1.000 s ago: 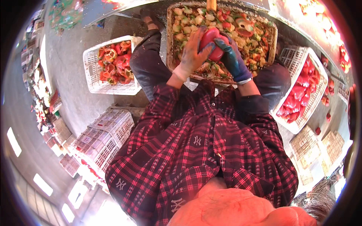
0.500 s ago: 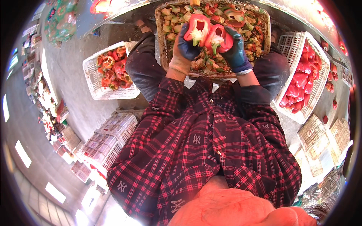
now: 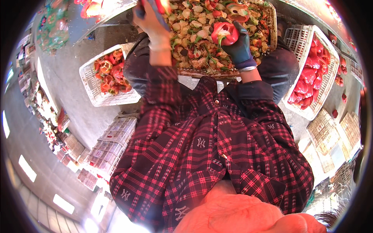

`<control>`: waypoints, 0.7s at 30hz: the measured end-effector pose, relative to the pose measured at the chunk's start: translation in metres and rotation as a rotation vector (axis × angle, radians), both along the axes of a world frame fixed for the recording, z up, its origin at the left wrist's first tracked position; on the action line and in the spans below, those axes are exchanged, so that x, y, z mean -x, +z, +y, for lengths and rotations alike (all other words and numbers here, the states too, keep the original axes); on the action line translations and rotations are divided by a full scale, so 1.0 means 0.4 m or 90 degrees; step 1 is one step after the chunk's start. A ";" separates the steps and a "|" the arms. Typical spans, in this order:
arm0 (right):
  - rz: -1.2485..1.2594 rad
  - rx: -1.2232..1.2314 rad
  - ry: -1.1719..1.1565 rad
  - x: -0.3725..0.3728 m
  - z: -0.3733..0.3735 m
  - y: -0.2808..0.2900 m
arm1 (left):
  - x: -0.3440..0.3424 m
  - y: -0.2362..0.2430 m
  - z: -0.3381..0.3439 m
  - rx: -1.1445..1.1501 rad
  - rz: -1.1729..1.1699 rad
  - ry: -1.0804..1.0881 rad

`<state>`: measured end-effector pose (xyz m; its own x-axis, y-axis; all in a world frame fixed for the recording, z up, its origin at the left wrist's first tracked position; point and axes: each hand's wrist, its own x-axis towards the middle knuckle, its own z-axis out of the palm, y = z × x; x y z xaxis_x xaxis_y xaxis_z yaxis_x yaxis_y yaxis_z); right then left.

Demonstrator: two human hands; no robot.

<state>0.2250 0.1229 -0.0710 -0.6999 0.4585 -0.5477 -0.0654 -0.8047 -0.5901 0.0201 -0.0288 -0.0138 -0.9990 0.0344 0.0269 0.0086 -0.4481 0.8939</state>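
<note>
My right hand (image 3: 239, 48), in a dark blue-green glove, is closed around a red bell pepper half (image 3: 225, 34), its pale core and green stem facing me. It hovers over a shallow tray (image 3: 273, 29) heaped with pale cores, green stems and bits of red pepper. My left hand (image 3: 150, 21), smeared by motion, is raised beyond the tray's left edge near the top of the view. A red pepper half (image 3: 163, 6) shows at its fingers, partly cut off by the frame. A hollow pepper piece (image 3: 237, 12) lies on the tray's far part.
On my left stands a white crate (image 3: 88, 87) of cut red peppers; on my right, another white crate (image 3: 289, 91) holds glossy red ones. A metal surface (image 3: 110, 15) crosses the far left, red peppers on it. Crates are stacked (image 3: 112, 141) behind me on the left.
The two pepper halves, held together over the tray before, are now apart. My left hand has swung away to the far left with one; my right hand keeps the other over the tray.
</note>
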 end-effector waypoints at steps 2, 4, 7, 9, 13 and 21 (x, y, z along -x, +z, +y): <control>0.042 0.044 0.018 0.005 -0.003 0.024 | 0.063 0.065 0.061 -0.140 0.133 -0.046; 0.135 0.357 -0.011 0.012 -0.009 0.126 | 0.212 -0.009 0.008 0.124 0.104 -0.135; 0.144 0.044 0.038 0.005 -0.030 0.147 | 0.256 -0.047 0.029 0.871 0.464 0.145; 0.045 -0.284 0.112 -0.012 0.004 0.020 | 0.111 0.063 0.039 0.734 0.525 0.056; 0.067 -0.171 0.061 -0.029 0.002 -0.005 | -0.226 0.040 0.011 0.550 0.662 -0.362; -0.080 0.241 0.015 -0.070 -0.030 0.112 | -0.345 -0.026 0.009 0.577 0.644 -0.487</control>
<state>0.2529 0.1109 -0.0263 -0.6252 0.1923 -0.7564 0.0100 -0.9671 -0.2542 0.1582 -0.0253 -0.0241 -0.3163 0.8847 0.3423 0.7825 0.0393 0.6214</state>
